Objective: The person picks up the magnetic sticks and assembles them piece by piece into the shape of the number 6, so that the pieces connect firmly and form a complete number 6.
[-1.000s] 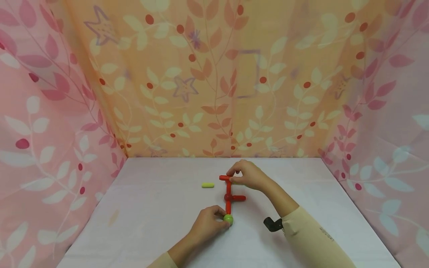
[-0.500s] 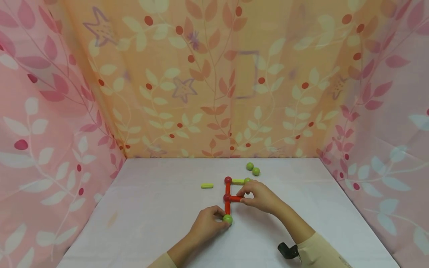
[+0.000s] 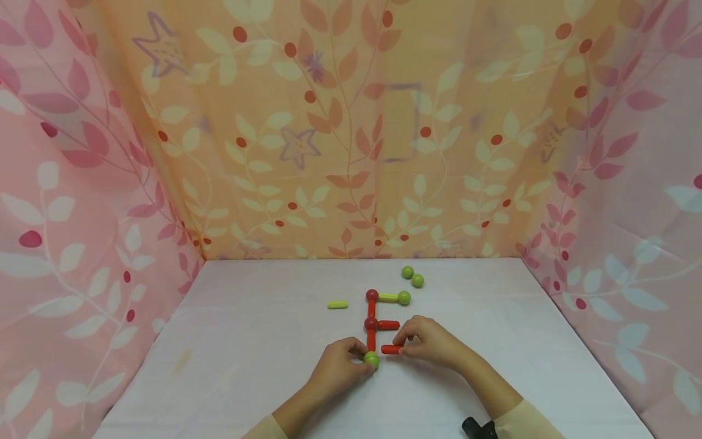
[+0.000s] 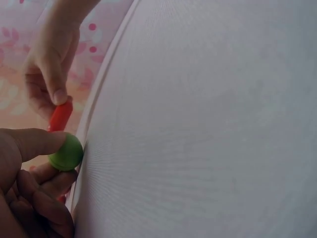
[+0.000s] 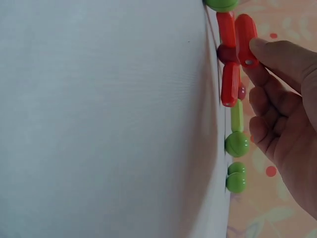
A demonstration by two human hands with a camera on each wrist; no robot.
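Note:
My left hand (image 3: 342, 366) pinches a green ball (image 3: 372, 360) at the near end of a toy frame of balls and sticks. From that ball a red stick runs away from me to a dark red ball (image 3: 371, 324), and another continues to a second dark red ball (image 3: 372, 295). A side stick, also red (image 3: 389, 325), points right from the middle ball. At the far end a yellow-green stick (image 3: 389, 297) leads to a green end ball (image 3: 404, 297). My right hand (image 3: 430, 342) pinches a separate red stick (image 5: 246, 39) by one end, its other end toward the left-hand ball.
A loose yellow-green stick (image 3: 337, 304) lies left of the frame. Two loose green balls (image 3: 412, 276) sit together at the back right. White cloth covers the table (image 3: 247, 317), with patterned curtains (image 3: 351, 152) on three sides.
My right hand has come from the far end of the frame toward me, past the side stick, bringing a red stick down beside the near ball. My left hand has stayed on the green ball.

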